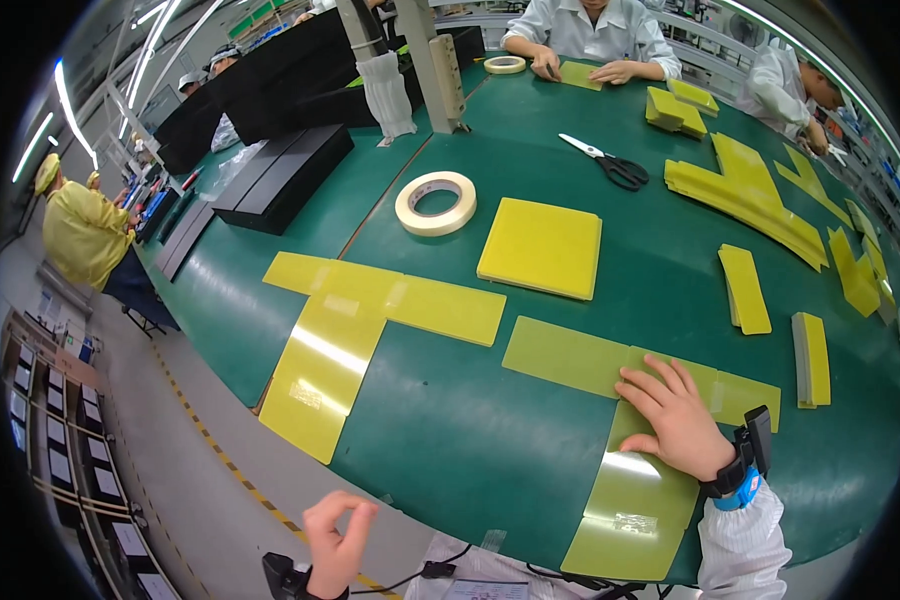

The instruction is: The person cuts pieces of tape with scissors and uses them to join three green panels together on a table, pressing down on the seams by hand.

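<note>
My right hand lies with fingers spread on a T-shaped layout of translucent yellow-green sheets, pressing where the crosspiece meets the stem. A small clear patch shows near the lower part of the stem. My left hand is raised off the table's front edge, thumb and forefinger pinched together; anything between them is too small to make out. Left of centre lies a second, brighter yellow T-shaped piece with clear tape patches at its joints. Behind and between them sit a square yellow stack and a roll of cream tape.
Black-handled scissors lie toward the back of the green table. Yellow strip stacks and T-shaped pieces fill the right side. Black boxes and a post stand back left. Co-workers sit across the table.
</note>
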Motion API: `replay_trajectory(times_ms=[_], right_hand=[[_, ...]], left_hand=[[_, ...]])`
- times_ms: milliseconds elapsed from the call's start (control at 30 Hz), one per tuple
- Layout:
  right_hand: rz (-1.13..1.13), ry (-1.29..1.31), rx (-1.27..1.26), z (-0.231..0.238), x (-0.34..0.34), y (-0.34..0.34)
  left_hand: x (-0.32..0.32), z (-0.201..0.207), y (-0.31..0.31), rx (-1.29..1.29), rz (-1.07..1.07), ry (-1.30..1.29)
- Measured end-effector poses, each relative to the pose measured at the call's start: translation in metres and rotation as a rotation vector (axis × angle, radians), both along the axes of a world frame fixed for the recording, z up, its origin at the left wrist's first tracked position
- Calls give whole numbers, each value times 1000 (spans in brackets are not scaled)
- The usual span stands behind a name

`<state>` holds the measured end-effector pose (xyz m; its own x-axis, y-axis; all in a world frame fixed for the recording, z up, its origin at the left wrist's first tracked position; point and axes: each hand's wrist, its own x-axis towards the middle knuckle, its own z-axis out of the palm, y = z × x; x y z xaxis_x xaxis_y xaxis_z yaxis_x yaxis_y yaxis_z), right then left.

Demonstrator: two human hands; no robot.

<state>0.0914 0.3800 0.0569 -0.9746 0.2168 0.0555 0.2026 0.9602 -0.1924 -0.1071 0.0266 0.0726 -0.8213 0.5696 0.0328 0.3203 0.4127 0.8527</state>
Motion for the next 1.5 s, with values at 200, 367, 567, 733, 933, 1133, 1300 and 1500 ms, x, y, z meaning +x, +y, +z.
replay_trajectory(times_ms=[200,367,567,733,933,1133,1300,1500], right_hand=[[-5,23,-65,0,-4,0],[8,32,-29,0,-3,0],[11,88,12,-3,2,2],[82,207,9,6,2,-7],[528,112,-117,15,7,-100],[493,-6,-2,10,11,-126],[494,23,-28,12,11,-127],[514,20,2,13,12,-126]], left_hand=[[45,-45,-5,-161,-308,-855],[62,-49,10,-16,-364,-868],[68,-47,16,14,-332,-881],[70,-44,18,-13,-287,-929],[70,-42,17,28,-217,-975],[65,-16,31,-28,-87,-1148],[64,11,45,-45,41,-1297],[61,24,49,-21,78,-1413]])
